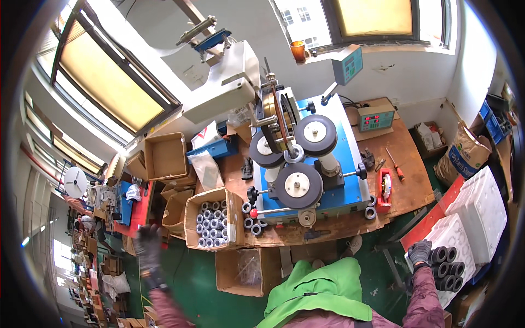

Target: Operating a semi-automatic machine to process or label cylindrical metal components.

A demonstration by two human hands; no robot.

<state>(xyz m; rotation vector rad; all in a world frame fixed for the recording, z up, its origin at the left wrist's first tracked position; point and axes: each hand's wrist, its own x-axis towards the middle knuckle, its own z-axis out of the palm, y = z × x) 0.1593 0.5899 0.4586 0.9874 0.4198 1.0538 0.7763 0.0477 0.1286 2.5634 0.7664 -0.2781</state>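
Observation:
My left hand (149,251), in a dark glove, is raised in the air left of the workbench. It is slightly blurred, its fingers look stretched out, and no object shows in it. Far to the right, my grey-gloved right hand (420,252) is closed at the near edge of a white foam tray (445,232). Several black rings (448,269) stand in rows on the tray beside that hand; its fingertips are partly hidden. Between my hands stands a coil winding machine (298,188) with black rollers, holding a grey ring (294,153).
A cardboard box (236,224) of wrapped rings sits at the bench's left, with loose rings (256,228) near it. A red tape dispenser (385,190), a screwdriver (396,165) and a control box (376,119) occupy the right side. Another box (227,279) is below the bench.

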